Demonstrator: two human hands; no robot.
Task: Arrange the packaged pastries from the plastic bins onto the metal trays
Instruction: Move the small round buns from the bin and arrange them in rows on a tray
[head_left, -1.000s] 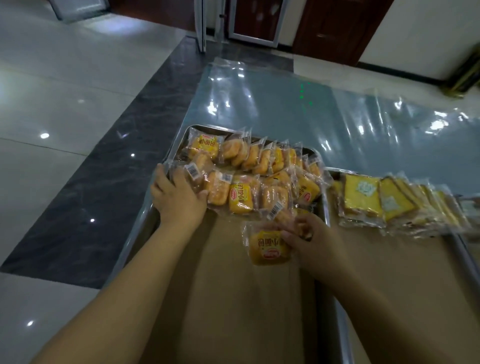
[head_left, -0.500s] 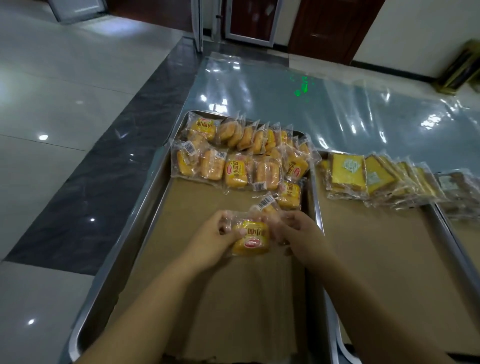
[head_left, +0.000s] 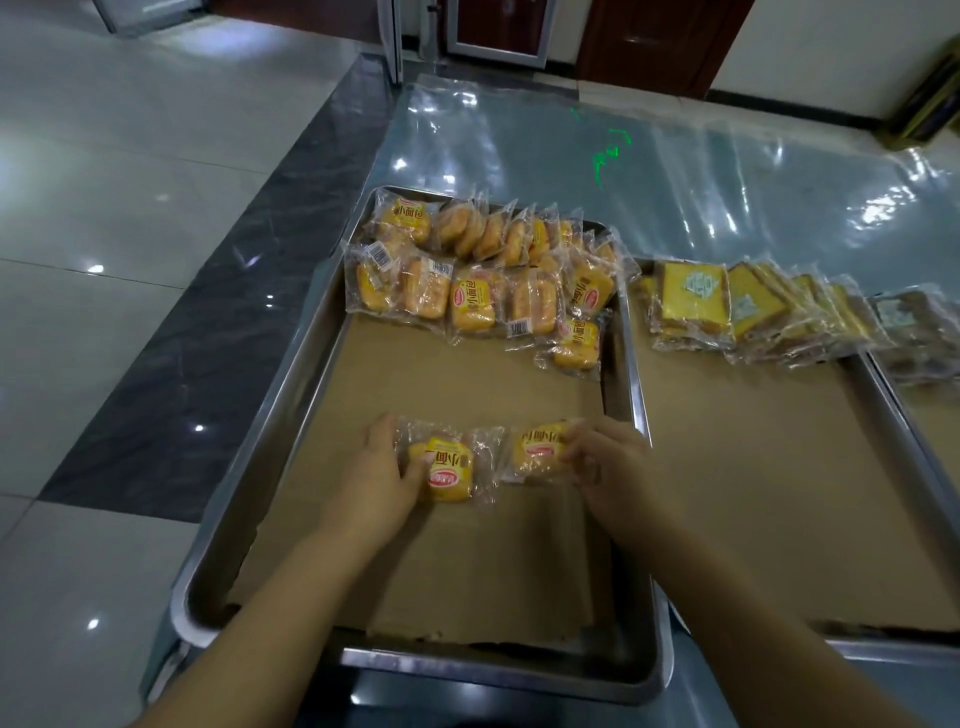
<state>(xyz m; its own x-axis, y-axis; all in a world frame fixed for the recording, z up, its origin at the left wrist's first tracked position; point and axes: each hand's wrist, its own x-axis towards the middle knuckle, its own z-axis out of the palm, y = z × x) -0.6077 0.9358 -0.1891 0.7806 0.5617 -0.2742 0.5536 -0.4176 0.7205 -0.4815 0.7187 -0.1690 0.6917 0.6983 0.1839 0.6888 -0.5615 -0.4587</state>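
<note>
A metal tray (head_left: 260, 467) lined with brown paper lies in front of me. Several yellow packaged pastries (head_left: 478, 275) stand in rows at its far end. Over the middle of the tray my left hand (head_left: 379, 473) grips one yellow wrapped pastry (head_left: 449, 467). My right hand (head_left: 608, 462) pinches a second wrapped pastry (head_left: 537, 449) right beside the first. Both packets are low over the paper; whether they touch it is unclear.
A second paper-lined metal tray (head_left: 893, 410) lies to the right with several flat yellow cake packets (head_left: 748, 306) at its far end; a third tray's edge shows at far right. The trays rest on a table covered in shiny plastic film (head_left: 675, 171). Tiled floor lies left.
My left hand left the pastry rows and came to the tray's middle. The packets held together between both hands are now apart, one in each hand. The view moved closer.
</note>
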